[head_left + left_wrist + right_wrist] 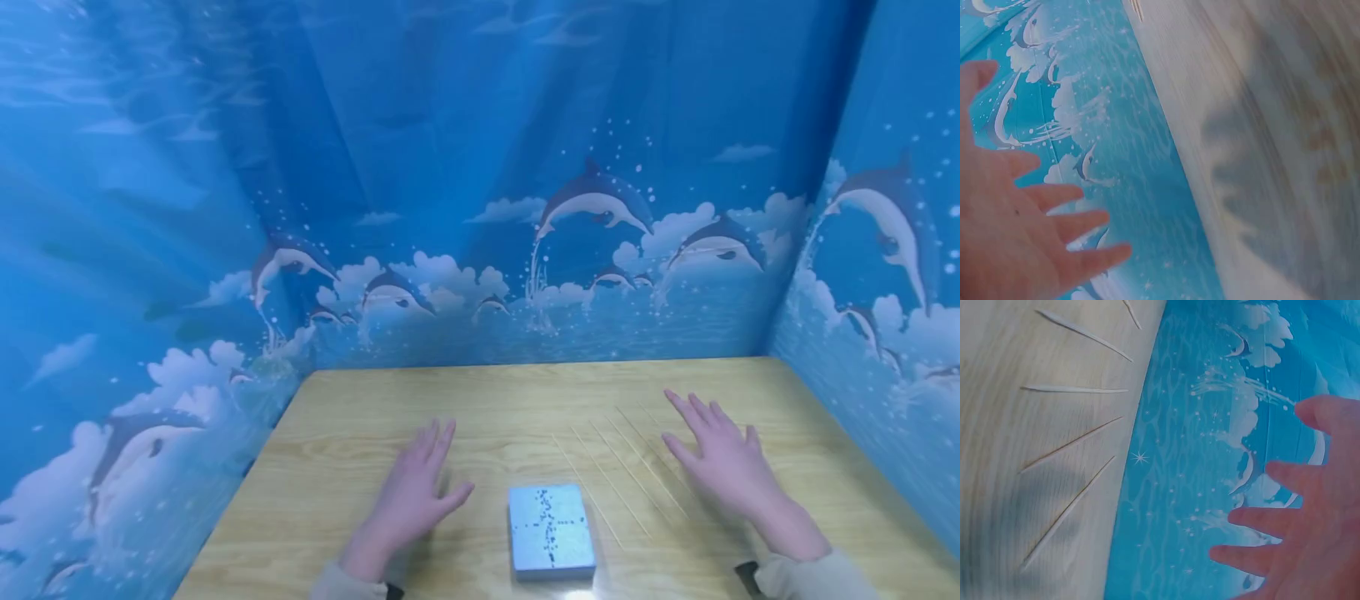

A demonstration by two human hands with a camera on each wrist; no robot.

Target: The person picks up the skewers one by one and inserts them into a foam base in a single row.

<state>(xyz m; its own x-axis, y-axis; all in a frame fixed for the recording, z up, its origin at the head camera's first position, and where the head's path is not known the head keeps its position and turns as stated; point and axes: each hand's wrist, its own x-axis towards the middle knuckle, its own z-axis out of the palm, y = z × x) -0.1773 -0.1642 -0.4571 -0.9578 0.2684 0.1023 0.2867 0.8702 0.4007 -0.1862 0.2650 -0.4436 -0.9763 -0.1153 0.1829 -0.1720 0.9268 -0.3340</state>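
Note:
My left hand (pixel 410 493) is held over the left side of the wooden table with its fingers straight and nothing in them. Between the two hands, nearer the front, a square blue block (pixel 551 530) has dark specks or small holes in a cross pattern on its top. To its right several thin pale sticks (pixel 611 481) lie side by side on the table, slanting. My right hand (pixel 723 458) hovers just right of these sticks, fingers spread, also holding nothing. In the right wrist view the sticks (pixel 1075 389) lie apart from the spread fingers (pixel 1266 519).
The light wooden table (pixel 322 442) ends at the back against a blue curtain (pixel 465 167) printed with dolphins and clouds. The same printed cloth (pixel 892 275) closes in the right side, and more of it (pixel 135 333) hangs at the left.

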